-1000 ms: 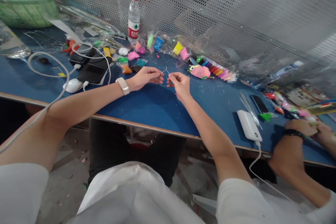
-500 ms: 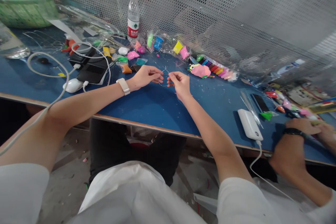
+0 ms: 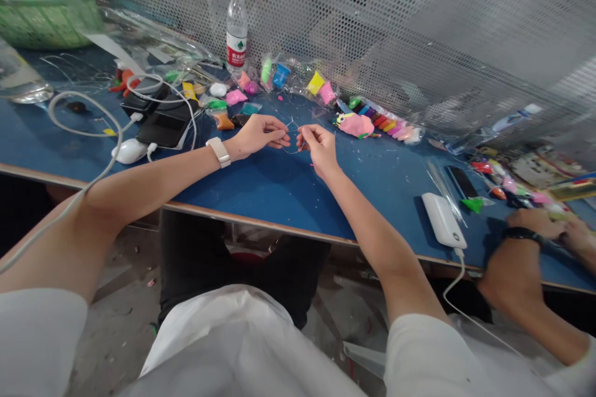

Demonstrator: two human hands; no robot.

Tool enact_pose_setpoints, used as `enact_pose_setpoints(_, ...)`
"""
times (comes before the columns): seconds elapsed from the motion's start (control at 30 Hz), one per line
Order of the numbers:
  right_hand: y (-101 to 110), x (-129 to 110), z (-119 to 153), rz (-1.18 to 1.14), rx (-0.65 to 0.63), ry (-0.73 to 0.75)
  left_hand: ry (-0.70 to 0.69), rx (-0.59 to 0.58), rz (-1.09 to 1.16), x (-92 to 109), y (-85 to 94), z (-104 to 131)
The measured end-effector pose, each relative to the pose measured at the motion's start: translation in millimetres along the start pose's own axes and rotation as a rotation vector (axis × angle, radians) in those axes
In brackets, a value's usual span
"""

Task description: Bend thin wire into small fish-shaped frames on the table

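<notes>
Over the blue table (image 3: 261, 192), my left hand (image 3: 261, 135) pinches one part of a thin, pale wire or thread (image 3: 292, 131). A short gap away, my right hand (image 3: 320, 146) is closed on another part of it. Between the fingertips the strand crosses near the top, and a thin loop hangs below. Whether it is wire or thread I cannot tell for certain. Beyond my right hand lies a pink clay figure (image 3: 356, 125) with a yellow part and an eye. Small bags of orange clay (image 3: 223, 121) and dark clay sit just behind my left wrist.
A water bottle (image 3: 236, 31) stands against the perforated metal panel (image 3: 372, 6). To the left are a black phone (image 3: 162, 127), white cables and a green basket (image 3: 51, 12). A white power bank (image 3: 442, 220) lies right, near another person's hands (image 3: 535, 223). Colored clay packs (image 3: 384, 121) line the back.
The strand between my fingertips has shifted slightly, and its crossing shows a little differently. Both hands keep almost the same place and grip.
</notes>
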State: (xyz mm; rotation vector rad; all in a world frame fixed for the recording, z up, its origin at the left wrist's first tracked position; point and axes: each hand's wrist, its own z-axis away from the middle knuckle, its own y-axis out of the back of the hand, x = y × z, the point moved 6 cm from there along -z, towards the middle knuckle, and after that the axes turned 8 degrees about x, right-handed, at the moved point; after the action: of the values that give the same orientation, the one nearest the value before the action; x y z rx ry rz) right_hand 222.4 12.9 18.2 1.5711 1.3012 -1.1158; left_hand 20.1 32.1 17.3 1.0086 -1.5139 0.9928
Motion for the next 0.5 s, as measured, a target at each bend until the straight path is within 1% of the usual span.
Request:
enact_pose_setpoints(0.17,2.2,3.2,-2.3,0.007,0.020,-0.024,-0.017,-0.013,0.032,1.0,-3.1,0.9)
enact_pose_setpoints(0.4,5.2,-4.2,-2.4,-0.004,0.062,0.035,-0.040,-0.081,0.112,1.5,-5.9,1.5)
enact_pose_setpoints(0.5,4.9,-5.7,-1.8,0.001,0.060,0.043,-0.049,-0.079,0.126,2.8,-5.5,1.8)
